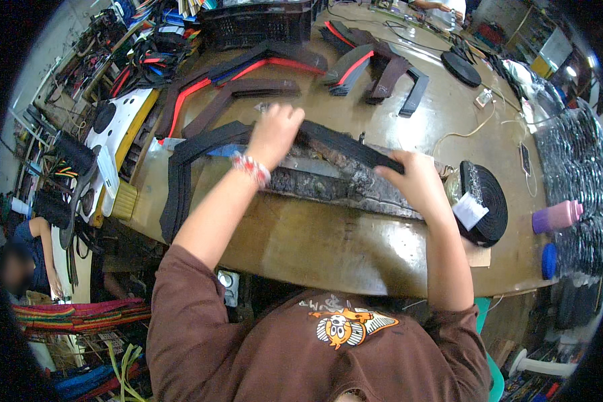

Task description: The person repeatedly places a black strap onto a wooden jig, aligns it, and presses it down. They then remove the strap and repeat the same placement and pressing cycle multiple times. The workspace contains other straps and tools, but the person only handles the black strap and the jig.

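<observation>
A bent stack of black fabric strips (pixel 211 137) lies across the table in front of me, its left part turning down toward the near edge. My left hand (pixel 275 137) is closed over the stack near its middle, fingers curled. My right hand (pixel 415 177) grips the stack's right end, thumb on top. Beneath the strips and between my hands lies a long, worn, grey-and-black mottled piece (pixel 335 184), whose kind I cannot make out. Beside my right wrist sits a large coil of black webbing (pixel 494 208) with a white paper tag (pixel 470 211) on it.
Beyond my hands lie bent stacks of dark strips (pixel 261 88), some with red edges, and a black crate (pixel 254 27). A smaller black coil (pixel 461 68), a phone (pixel 524 159) and a purple-pink bottle (pixel 557 216) are on the right. Other people are at far left and top right.
</observation>
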Tool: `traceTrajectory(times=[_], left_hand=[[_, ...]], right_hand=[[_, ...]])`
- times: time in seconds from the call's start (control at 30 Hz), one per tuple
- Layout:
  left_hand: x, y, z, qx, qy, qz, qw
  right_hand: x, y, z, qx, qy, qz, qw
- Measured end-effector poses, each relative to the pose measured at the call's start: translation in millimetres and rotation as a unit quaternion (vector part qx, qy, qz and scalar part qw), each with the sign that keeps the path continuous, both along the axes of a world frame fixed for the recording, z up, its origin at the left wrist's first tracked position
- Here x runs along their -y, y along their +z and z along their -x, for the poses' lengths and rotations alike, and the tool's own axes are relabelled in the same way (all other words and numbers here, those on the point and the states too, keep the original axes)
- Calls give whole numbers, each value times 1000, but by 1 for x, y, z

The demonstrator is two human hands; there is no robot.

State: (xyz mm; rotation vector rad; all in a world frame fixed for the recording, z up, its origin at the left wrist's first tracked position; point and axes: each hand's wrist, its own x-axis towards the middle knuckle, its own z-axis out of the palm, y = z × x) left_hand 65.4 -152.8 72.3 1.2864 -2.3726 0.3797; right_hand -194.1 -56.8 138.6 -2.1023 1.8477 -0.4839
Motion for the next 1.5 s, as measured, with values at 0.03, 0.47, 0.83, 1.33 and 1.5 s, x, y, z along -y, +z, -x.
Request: traceTrajectory(times=[0.03,0.47,0.83,1.33,1.5], left_hand=[[-8,-11,4,-27,-33,2,999],[-21,-8,30,55,-7,-59,997],[-27,12,48,26,29,-122,992],[-43,16,31,-201,-266,54,941],[-114,-6,39,-372,-59,-182,908]], right_hand=[[-10,1,7,-4,-14,-5,1000],[-20,-37,26,100,-57,-49,992],[-20,-94,34,234,-87,-101,963],[-76,-67,59,383,11,-73,921],[-90,-72,38,234,5,-89,968]])
